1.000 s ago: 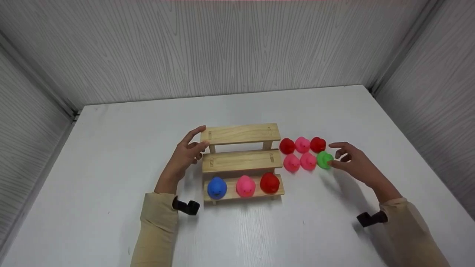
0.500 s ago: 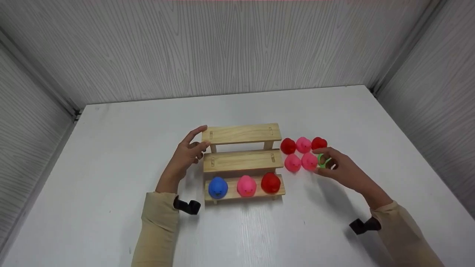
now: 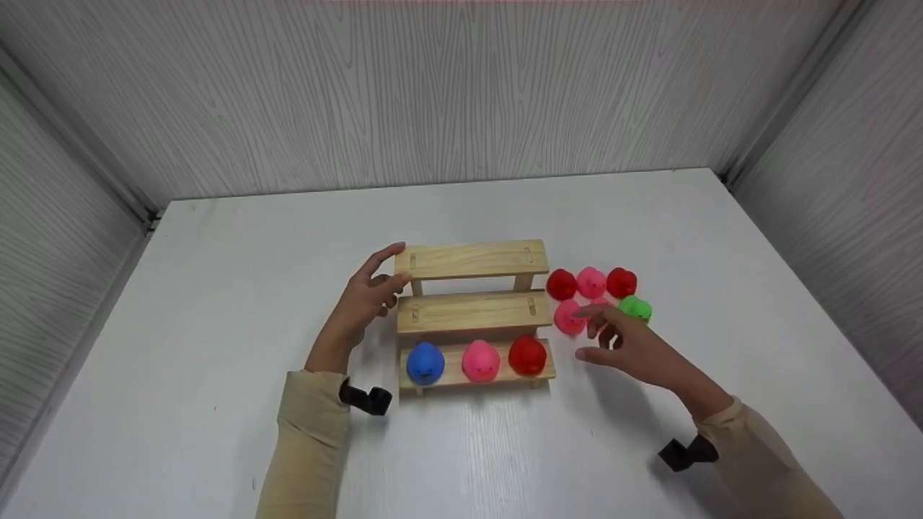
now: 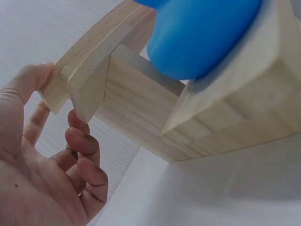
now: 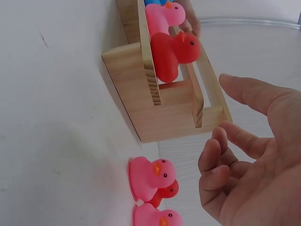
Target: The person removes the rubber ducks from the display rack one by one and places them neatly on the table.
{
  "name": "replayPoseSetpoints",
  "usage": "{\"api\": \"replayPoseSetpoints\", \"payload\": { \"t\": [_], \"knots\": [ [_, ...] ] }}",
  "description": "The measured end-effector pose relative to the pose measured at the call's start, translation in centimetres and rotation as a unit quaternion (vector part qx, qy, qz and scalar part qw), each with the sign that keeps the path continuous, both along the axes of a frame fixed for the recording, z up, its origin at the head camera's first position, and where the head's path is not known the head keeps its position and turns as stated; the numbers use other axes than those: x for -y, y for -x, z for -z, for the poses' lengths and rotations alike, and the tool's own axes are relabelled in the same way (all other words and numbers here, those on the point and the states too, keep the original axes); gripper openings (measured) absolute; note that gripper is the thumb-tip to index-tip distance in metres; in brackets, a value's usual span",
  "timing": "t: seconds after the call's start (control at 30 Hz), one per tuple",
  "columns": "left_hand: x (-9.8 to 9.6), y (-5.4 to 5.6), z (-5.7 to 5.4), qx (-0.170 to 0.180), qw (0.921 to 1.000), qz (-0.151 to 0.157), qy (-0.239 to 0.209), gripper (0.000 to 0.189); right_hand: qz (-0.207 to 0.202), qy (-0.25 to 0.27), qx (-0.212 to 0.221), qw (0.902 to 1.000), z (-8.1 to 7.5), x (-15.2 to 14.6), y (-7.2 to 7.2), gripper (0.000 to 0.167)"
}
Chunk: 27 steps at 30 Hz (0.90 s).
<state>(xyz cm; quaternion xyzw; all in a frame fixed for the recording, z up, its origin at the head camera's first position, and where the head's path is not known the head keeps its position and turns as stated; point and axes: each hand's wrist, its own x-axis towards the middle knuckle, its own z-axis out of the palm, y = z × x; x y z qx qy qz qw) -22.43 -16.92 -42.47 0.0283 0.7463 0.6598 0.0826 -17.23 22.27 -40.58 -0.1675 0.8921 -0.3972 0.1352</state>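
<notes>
A three-tier wooden stand (image 3: 472, 312) stands mid-table. My left hand (image 3: 365, 297) holds the left end of its top tier between thumb and index finger; the other fingers curl loosely below. On the bottom tier sit a blue rubber duck (image 3: 425, 363), a pink rubber duck (image 3: 481, 361) and a red rubber duck (image 3: 528, 355). My right hand (image 3: 631, 346) hovers with nothing in it, nearest a pink duck (image 3: 569, 318) right of the stand. It partly covers another pink duck (image 3: 601, 305). A green duck (image 3: 636, 308) lies just beyond it.
Behind the nearer row are a red duck (image 3: 561, 285), a pink duck (image 3: 591, 282) and another red duck (image 3: 621, 282), on the white table (image 3: 288, 238). Grey wood-grain panels (image 3: 447, 94) rise behind the table and at both sides.
My right hand has moved left from the green duck, across the pink ducks, toward the stand. The green duck has turned and shifted slightly. My left hand keeps its hold.
</notes>
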Motion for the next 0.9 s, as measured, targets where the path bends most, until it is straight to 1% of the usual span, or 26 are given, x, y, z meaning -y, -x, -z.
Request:
{"api": "replayPoseSetpoints", "payload": {
  "t": [0.2,0.37,0.57,0.73,0.9],
  "knots": [
    [-0.1,-0.2,-0.2,0.000,1.0000,-0.001,-0.003,0.056,-0.018,0.007,0.004,0.9998,-0.2,1.1,-0.4,0.055],
    [-0.2,-0.2,-0.3,0.004,1.0000,0.000,-0.005,0.056,-0.032,0.013,0.001,0.9994,-0.3,1.8,-0.4,0.055],
    [-0.3,-0.2,-0.2,0.011,0.9999,-0.004,-0.009,0.057,-0.059,0.014,0.000,0.9982,0.2,2.5,-0.4,0.055],
    [-0.3,-0.2,-0.3,0.016,0.9998,-0.009,-0.009,0.055,-0.069,0.013,-0.003,0.9976,0.4,3.3,-0.7,0.054],
    [-0.3,-0.2,-0.3,0.015,0.9998,-0.007,-0.011,0.056,-0.074,0.006,-0.002,0.9972,0.7,3.8,-0.8,0.050]
  ]
}}
